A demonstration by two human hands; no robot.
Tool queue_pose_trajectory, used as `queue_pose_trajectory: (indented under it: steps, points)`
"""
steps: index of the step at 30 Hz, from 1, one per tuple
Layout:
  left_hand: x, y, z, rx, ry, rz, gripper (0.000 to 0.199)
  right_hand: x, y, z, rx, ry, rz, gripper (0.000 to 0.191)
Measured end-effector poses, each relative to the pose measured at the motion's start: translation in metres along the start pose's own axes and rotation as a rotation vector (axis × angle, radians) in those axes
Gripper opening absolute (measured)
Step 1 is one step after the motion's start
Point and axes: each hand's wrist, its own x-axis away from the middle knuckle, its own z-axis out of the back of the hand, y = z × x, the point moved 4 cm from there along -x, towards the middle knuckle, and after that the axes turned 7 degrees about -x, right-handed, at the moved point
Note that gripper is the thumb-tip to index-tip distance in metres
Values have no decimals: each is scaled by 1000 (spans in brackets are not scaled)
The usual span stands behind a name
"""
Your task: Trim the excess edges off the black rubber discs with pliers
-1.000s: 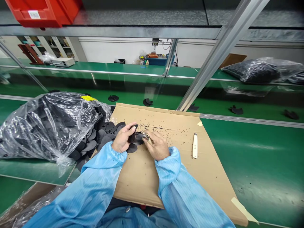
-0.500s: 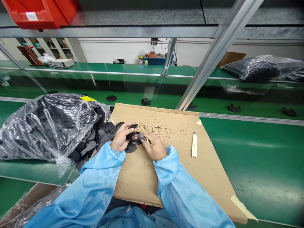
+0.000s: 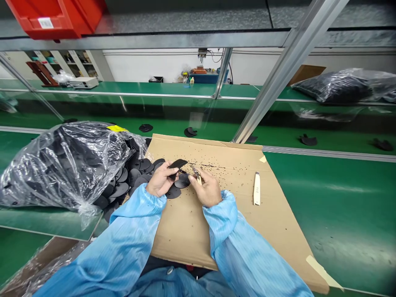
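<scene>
Over the cardboard sheet [image 3: 238, 231], my left hand [image 3: 161, 180] is closed on a thin black plastic part [image 3: 178, 163], which is tilted. To its right, my right hand [image 3: 206, 187] grips a small cutter [image 3: 197, 175] with a metal tip and pale handles; the tip stands a little apart from the part. Below and between the hands, round black discs [image 3: 173, 192] lie on the cardboard. More discs [image 3: 120, 189] are piled to the left of my left hand. Small black bits are scattered on the cardboard beyond my hands.
A clear plastic bag [image 3: 64, 165] full of black parts lies at the left. A cream-coloured knife [image 3: 256, 189] rests on the cardboard at the right. Several black parts [image 3: 308, 140] sit on the green surface behind a metal post [image 3: 287, 74]. A red bin [image 3: 58, 18] hangs at upper left.
The cutter in my right hand has moved away from the black part, opening a gap. The part in my left hand has turned and shows more of its face. The view has shifted slightly.
</scene>
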Motion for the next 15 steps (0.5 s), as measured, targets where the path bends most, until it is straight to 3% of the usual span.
queue_pose_trajectory:
  steps: [11,15]
  points:
    - [0,-2,1,26,-3,15,26,3,-12,-4,7,-83,124,33]
    - [3,-1,-4,-63,-14,12,35,4,-16,-6,-4,-143,158,32]
